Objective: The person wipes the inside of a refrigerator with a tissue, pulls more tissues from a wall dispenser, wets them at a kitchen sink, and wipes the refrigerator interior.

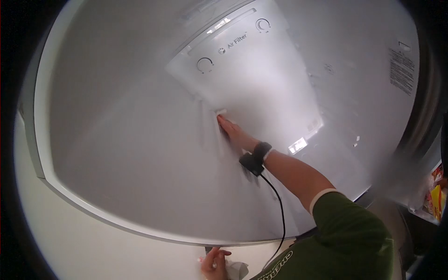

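Note:
My right hand (233, 132) reaches inside the refrigerator and presses a small white cloth (221, 112) against the inner wall (154, 140). Its fingers lie together over the cloth, which is mostly hidden; only an edge shows past the fingertips. My left hand (215, 264) is low in the view, just outside the refrigerator's front rim (126, 227). Its fingers are half bent and apart, and I see nothing clearly held in them. Right beside it is a greyish-white thing (239, 269) that I cannot make out.
A control panel (233, 42) with two dials and "Air Filter" lettering is on the upper inner surface. A printed label (401, 70) sits at the right. From a black wristband (262, 151) and box, a black cable (283, 210) hangs down. Colourful packages (436, 198) are at the right edge.

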The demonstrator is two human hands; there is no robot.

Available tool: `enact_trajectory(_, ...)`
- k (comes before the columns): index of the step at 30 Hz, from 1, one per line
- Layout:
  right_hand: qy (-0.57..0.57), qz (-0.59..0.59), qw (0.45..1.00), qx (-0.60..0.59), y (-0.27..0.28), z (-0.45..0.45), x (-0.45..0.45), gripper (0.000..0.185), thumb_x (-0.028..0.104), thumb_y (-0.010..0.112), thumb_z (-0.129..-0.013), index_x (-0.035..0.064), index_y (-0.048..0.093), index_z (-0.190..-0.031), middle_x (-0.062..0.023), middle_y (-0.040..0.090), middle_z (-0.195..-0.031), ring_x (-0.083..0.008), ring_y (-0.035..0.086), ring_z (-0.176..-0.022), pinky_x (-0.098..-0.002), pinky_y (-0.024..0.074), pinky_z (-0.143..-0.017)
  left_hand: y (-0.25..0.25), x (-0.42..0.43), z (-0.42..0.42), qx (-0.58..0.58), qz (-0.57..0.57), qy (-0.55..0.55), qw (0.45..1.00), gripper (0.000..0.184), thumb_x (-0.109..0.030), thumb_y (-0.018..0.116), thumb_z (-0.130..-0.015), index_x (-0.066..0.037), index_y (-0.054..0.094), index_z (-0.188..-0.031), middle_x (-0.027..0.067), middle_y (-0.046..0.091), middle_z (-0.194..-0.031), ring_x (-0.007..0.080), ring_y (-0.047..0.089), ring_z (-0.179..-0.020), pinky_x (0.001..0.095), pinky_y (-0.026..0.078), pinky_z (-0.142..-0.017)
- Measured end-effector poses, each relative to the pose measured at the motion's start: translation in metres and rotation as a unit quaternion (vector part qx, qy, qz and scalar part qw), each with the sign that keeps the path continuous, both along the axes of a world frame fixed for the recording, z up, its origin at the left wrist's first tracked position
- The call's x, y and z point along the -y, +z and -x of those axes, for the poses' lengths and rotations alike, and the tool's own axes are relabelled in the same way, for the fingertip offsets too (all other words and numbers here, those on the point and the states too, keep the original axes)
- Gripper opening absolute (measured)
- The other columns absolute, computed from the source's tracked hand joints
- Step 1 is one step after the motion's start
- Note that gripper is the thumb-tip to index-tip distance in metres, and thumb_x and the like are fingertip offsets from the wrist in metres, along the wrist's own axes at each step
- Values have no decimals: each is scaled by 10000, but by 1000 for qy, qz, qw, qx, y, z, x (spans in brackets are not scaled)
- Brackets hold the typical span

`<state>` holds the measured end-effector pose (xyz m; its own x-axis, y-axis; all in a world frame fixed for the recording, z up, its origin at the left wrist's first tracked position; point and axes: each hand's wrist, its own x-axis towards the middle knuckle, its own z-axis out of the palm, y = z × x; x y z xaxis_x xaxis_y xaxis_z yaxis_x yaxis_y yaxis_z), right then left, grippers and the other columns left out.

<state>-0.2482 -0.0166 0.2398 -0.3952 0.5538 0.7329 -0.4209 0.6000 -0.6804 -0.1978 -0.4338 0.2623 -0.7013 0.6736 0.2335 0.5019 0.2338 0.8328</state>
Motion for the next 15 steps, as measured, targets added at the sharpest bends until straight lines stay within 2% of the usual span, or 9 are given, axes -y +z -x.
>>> enact_trajectory(3, 81, 66, 993, -54, 20, 1, -13, 526, 355, 305, -942, -36, 359, -1290, -198, 398, -1314, -271, 397, -1215, -321, 244, -1056, 3, 2, -6, -6, -5, 10, 1000, 237, -106, 547, -875, 20, 598, -1070, 63, 639, -812, 124, 539, -784, 268, 428, -745)
enact_trajectory(6, 98, 192, 976, -14, 42, -31, 32, 504, 327, 338, -937, -48, 367, -1272, -187, 401, -1303, -282, 384, -1205, -323, 254, -1043, -1, 9, -5, 3, -6, 15, 1000, 232, -99, 543, -875, 21, 598, -1066, 60, 636, -804, 131, 543, -785, 281, 426, -768)
enact_trajectory(9, -57, -61, 996, -25, -39, 11, 32, 462, 268, 385, -924, -40, 372, -1269, -182, 382, -1320, -292, 322, -1251, -342, 232, -1056, 1, 3, -3, 11, -13, 17, 1000, 215, -94, 539, -875, 22, 601, -1045, 58, 631, -798, 136, 543, -786, 284, 423, -773)
enact_trajectory(12, 4, -99, 995, -25, -25, -96, 130, 443, 215, 390, -915, -33, 360, -1280, -196, 310, -1359, -345, 261, -1275, -403, 190, -1074, -2, -3, 4, 12, -26, 2, 1000, 167, -94, 542, -875, 16, 613, -977, 50, 627, -796, 132, 533, -778, 276, 417, -756)
enact_trajectory(15, 60, -117, 991, 2, -40, -139, 169, 460, 210, 386, -912, -40, 332, -1294, -215, 266, -1375, -374, 231, -1283, -425, 166, -1083, -3, -4, 11, -12, -15, -20, 1000, 130, -98, 548, -873, 9, 614, -906, 43, 625, -796, 123, 513, -756, 264, 408, -725)
